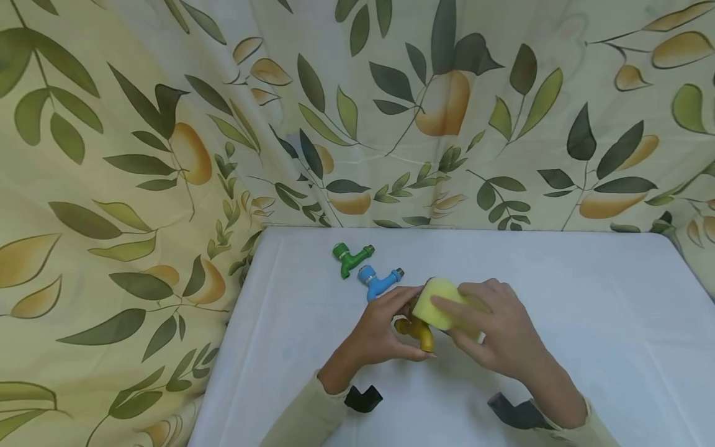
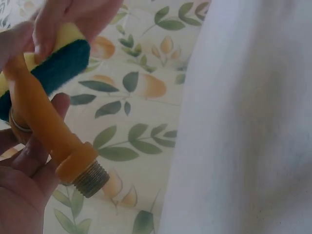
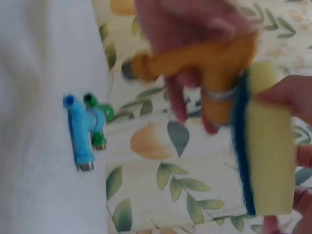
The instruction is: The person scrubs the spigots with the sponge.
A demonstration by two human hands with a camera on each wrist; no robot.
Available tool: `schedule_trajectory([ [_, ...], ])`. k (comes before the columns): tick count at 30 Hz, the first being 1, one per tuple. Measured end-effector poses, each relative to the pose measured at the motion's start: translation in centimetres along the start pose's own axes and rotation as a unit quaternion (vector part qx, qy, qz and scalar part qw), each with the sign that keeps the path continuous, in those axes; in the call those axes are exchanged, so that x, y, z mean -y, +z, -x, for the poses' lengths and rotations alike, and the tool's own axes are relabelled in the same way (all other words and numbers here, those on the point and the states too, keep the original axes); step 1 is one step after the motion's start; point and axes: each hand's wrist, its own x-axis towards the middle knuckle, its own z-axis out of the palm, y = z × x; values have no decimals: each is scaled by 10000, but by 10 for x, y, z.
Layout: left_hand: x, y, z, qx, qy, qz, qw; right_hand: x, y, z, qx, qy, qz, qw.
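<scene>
My left hand (image 1: 380, 329) grips a yellow-orange plastic tap (image 2: 44, 117) with a threaded metal end. In the head view that tap is partly hidden behind the fingers and the sponge. My right hand (image 1: 497, 326) holds a yellow scrub sponge (image 3: 270, 156) with a dark green scouring side. The scouring side lies against the tap's handle end in the right wrist view, which is somewhat blurred. Just beyond the left hand lies a blue tap (image 1: 380, 282), and a green tap (image 1: 352, 257) lies behind it.
A white cloth covers the table (image 1: 586, 298). Black straps (image 1: 364, 399) show at both wrists. A curtain (image 1: 357, 112) with leaf and fruit print hangs behind the table and along its left side.
</scene>
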Motion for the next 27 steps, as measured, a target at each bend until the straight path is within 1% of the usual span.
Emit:
schedule_trajectory([
  [2, -1, 0, 0, 14, -19, 141, 9999, 0, -1, 0, -3, 37, -32, 10000],
  [5, -2, 0, 0, -36, -90, 194, 9998, 1, -3, 3, 242, -161, -632, 9976],
  [7, -1, 0, 0, -75, -104, 195, 9997, 0, -3, 4, 304, -234, -899, 9952],
  [9, -1, -1, 0, -98, -64, 146, 9998, 0, -2, 4, 243, -51, -829, 9963],
  [12, 0, -2, -1, -119, 1, 106, 9999, -2, 0, 3, 25, 221, -517, 9984],
  [14, -1, -2, -1, -129, 4, 75, 9999, -2, 0, 3, -21, 172, -533, 9984],
  [17, -1, -3, 0, -156, -68, 40, 9998, -3, 1, 3, -2, -93, -784, 9969],
  [18, -1, -3, 0, -171, -105, 26, 9998, -3, 1, 3, 1, -81, -787, 9969],
  [19, -1, -3, 0, -174, -129, 50, 9998, -3, 2, 3, -42, -34, -732, 9973],
  [22, -2, -3, 0, -184, -157, 190, 9995, -2, 3, 3, -22, 413, -431, 9982],
  [23, -2, -3, 0, -179, -138, 224, 9995, -1, 3, 3, -6, 471, -415, 9980],
  [24, -2, -3, 0, -192, -129, 233, 9995, 0, 3, 4, 39, 458, -453, 9979],
  [27, -3, -3, 0, -241, -97, 106, 9996, 3, 2, 6, 202, 136, -822, 9963],
])
